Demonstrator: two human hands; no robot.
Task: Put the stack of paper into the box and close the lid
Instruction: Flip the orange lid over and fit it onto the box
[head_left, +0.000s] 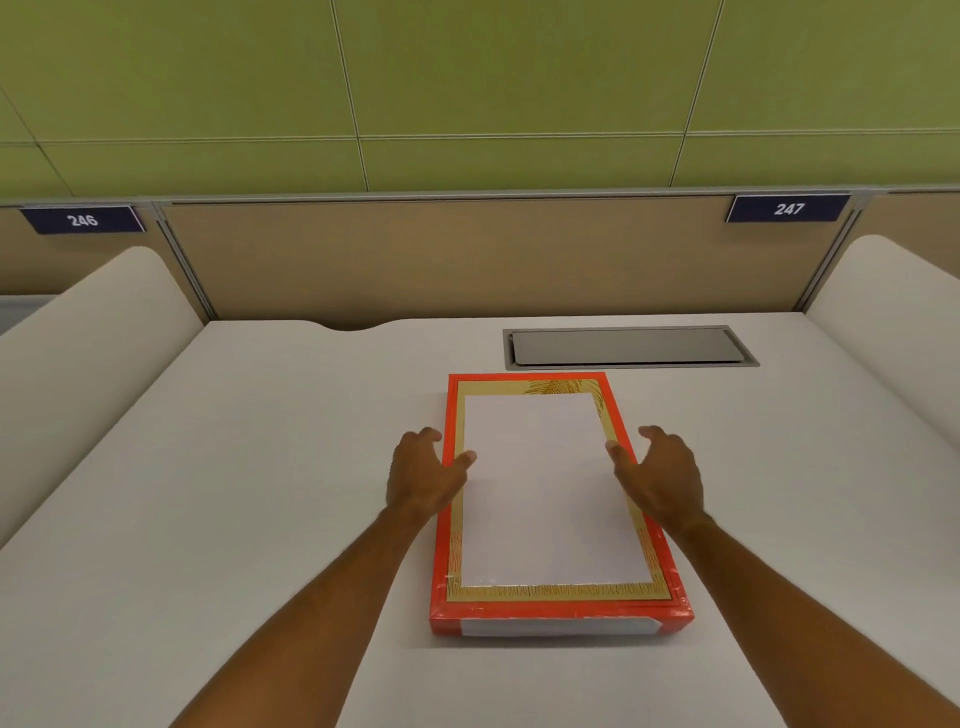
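Overhead, a green panelled wall (467, 78) filled the far part of the view, with a tan divider panel (493, 260) below it carrying two dark number plates, 246 (82, 220) at the far left and 247 (788, 209) at the far right. Below that stretched a white desk (234, 493), closed in by rounded white side partitions (78, 353) at left and right. Its surface lay bare and open to the left and right of the box, and a narrower bare strip ran along the near edge. A grey cable hatch (628, 347) sat flush in the desk at the far right, just beyond the box and apart from it.

The red box (550, 621) lay near the middle of the desk, long sides running near to far, lidless, its gold patterned inner walls showing as a frame. The stack of paper (545, 493) lay flat inside it, white, with a gold margin visible on all four sides, widest at the far end.

The left hand (423, 475) rested against the box's left rim, fingers spread loosely outside the wall and thumb reaching over to the paper's left edge, gripping nothing. The right hand (660, 475) mirrored it at the right rim, thumb at the paper's right edge, fingers splayed wide and empty.
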